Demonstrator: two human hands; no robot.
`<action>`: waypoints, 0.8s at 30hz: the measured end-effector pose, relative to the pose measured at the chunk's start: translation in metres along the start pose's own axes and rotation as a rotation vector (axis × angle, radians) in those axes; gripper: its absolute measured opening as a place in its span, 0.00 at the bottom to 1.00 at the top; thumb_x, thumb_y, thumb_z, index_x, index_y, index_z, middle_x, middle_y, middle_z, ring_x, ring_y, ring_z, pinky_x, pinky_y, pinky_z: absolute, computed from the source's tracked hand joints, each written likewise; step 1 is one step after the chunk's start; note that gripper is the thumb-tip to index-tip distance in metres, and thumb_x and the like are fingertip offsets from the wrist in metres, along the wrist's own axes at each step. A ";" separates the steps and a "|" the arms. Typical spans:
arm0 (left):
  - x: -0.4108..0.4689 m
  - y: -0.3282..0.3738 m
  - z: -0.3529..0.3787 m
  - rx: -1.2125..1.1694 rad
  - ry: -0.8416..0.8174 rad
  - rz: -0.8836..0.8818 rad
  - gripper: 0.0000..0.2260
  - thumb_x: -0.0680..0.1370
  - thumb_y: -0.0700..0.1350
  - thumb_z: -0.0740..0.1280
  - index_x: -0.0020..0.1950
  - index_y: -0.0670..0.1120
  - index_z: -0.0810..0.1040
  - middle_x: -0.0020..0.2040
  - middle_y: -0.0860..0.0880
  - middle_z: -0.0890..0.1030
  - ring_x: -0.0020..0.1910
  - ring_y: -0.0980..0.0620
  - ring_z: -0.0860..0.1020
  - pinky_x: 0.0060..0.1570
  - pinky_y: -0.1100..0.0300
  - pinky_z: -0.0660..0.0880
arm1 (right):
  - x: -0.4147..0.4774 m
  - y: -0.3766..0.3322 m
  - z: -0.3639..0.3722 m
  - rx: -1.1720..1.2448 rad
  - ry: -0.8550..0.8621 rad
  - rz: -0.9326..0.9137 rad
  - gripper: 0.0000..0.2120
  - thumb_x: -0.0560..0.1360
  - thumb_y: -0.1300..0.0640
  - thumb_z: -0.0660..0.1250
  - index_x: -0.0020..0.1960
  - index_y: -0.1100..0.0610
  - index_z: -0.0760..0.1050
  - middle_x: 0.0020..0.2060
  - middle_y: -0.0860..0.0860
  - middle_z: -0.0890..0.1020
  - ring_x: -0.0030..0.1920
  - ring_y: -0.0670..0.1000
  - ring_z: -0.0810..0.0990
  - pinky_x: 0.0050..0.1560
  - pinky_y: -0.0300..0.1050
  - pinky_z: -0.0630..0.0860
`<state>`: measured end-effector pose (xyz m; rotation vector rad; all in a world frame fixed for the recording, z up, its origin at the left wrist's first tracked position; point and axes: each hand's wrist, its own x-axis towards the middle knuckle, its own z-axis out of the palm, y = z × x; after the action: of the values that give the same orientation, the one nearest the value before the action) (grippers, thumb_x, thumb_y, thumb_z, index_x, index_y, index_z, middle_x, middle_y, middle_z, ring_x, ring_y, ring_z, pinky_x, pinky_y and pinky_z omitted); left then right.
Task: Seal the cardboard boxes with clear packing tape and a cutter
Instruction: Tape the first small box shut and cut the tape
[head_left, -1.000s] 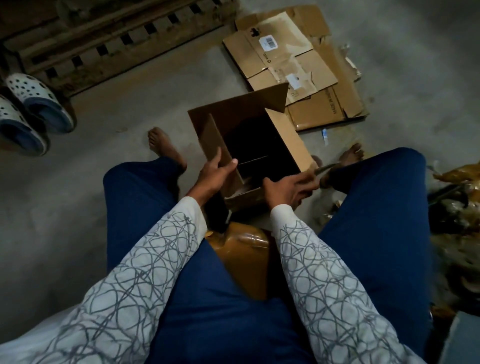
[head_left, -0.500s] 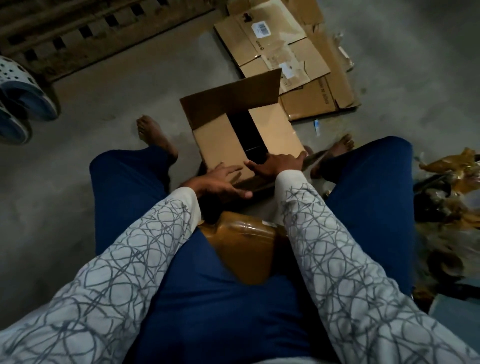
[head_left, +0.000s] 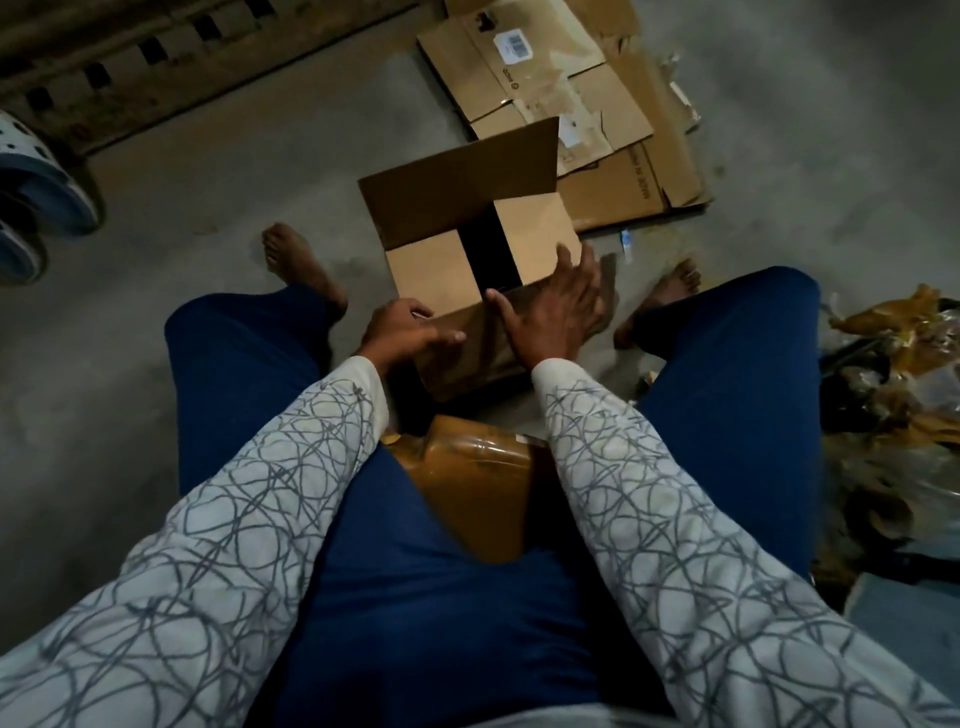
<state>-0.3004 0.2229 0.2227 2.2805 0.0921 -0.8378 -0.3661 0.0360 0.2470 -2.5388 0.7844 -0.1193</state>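
An open cardboard box stands on the concrete floor between my legs. Its two side flaps are folded down over the opening with a dark gap between them, and the far flap stands upright. My left hand grips the left end of the near flap, fingers curled over its edge. My right hand lies with spread, straight fingers across the near flap and the right side flap. A glossy brown taped package rests in my lap. I cannot make out a tape roll or cutter for certain.
Flattened cardboard boxes lie just beyond the box. A wooden pallet runs along the top left, with perforated sandals at the left edge. Crumpled brown wrapping piles up on the right. A small blue-white item lies near my right foot.
The side flaps went from raised to folded flat over the opening. Both hands then moved from those flaps to the near flap, and my right hand reached further forward.
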 end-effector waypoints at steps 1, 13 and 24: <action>0.001 0.000 -0.001 0.022 0.040 -0.021 0.37 0.61 0.62 0.81 0.65 0.48 0.77 0.60 0.47 0.80 0.59 0.46 0.78 0.59 0.50 0.77 | -0.005 -0.001 0.005 0.057 -0.027 0.047 0.50 0.70 0.31 0.69 0.81 0.54 0.51 0.80 0.59 0.49 0.79 0.60 0.49 0.77 0.58 0.49; 0.028 0.013 -0.025 0.315 0.559 0.170 0.60 0.63 0.57 0.82 0.82 0.49 0.44 0.81 0.39 0.45 0.78 0.35 0.50 0.74 0.41 0.53 | -0.008 0.029 0.045 -0.197 -0.737 -0.100 0.52 0.74 0.44 0.73 0.82 0.55 0.40 0.80 0.58 0.37 0.78 0.66 0.36 0.78 0.60 0.46; 0.064 0.023 -0.057 -0.330 0.502 0.264 0.39 0.68 0.63 0.76 0.74 0.65 0.60 0.70 0.51 0.69 0.70 0.48 0.69 0.67 0.54 0.71 | 0.009 0.037 0.038 -0.023 -0.766 -0.041 0.46 0.74 0.53 0.75 0.82 0.52 0.49 0.81 0.54 0.41 0.79 0.64 0.38 0.77 0.61 0.51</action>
<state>-0.2123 0.2307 0.2294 2.0760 0.1389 -0.0921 -0.3690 0.0204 0.1961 -2.3272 0.4162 0.8013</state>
